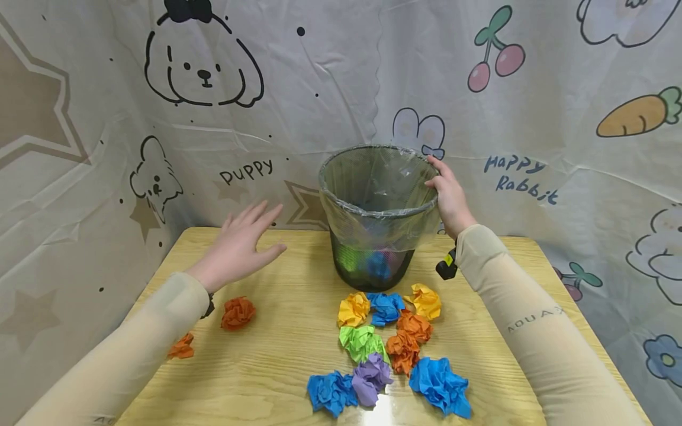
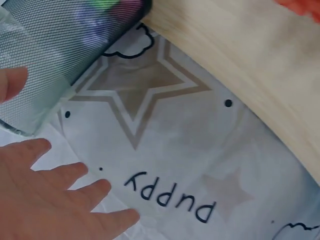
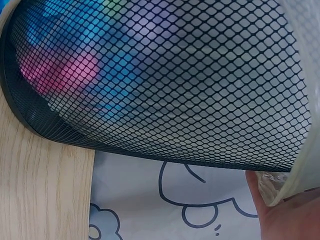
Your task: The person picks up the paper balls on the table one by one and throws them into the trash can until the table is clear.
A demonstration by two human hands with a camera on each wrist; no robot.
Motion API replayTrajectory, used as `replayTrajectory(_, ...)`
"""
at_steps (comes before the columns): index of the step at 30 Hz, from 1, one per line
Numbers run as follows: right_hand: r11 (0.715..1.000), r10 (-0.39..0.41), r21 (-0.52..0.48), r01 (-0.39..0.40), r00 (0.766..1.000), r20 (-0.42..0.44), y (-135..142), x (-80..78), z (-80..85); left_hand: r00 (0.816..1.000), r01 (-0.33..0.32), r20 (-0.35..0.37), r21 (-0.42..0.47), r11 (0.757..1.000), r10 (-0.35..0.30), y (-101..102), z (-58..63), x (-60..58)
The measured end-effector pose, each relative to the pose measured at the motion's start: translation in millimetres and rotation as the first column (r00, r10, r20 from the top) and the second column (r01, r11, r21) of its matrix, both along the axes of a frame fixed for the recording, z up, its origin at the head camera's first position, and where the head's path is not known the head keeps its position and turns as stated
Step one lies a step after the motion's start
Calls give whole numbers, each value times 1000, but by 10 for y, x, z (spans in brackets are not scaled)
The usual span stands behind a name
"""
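Observation:
A black mesh wastebasket (image 1: pixel 373 269) lined with a clear plastic bag (image 1: pixel 383 228) stands at the back of the table. Colored paper balls show through its mesh, pink (image 3: pixel 82 70) and blue among them. On the basket's right side my right hand (image 1: pixel 453 198) grips the rim and the liner; part of that hand is hidden in the right wrist view. To the left of the basket, my left hand (image 1: pixel 240 245) hangs in the air, fingers spread, touching nothing. Below it lies an orange crumpled paper ball (image 1: pixel 238 313).
Several crumpled paper balls lie in front of the basket: yellow (image 1: pixel 354 309), green (image 1: pixel 362 343), purple (image 1: pixel 371 378), blue (image 1: pixel 440 386) and orange (image 1: pixel 403 350). Another orange ball (image 1: pixel 182 347) is by the left sleeve. A printed curtain (image 1: pixel 330 71) hangs behind the wooden table (image 1: pixel 266 367).

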State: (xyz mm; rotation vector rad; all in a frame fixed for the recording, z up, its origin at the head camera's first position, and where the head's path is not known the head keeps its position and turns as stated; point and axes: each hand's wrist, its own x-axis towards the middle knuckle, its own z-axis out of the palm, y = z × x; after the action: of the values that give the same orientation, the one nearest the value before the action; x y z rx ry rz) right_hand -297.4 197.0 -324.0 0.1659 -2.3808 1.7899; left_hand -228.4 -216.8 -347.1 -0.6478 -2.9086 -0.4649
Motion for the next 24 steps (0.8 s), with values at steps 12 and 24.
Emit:
replayTrajectory(12, 1000, 12, 10, -12, 1000, -6, -2, 1, -12, 982, -1, 188, -54, 999, 11, -348, -345, 288)
replayTrajectory(24, 1000, 3, 1, -3, 1000, 0, 2, -3, -5, 953, 10, 302, -75, 997, 13, -422, -659, 413)
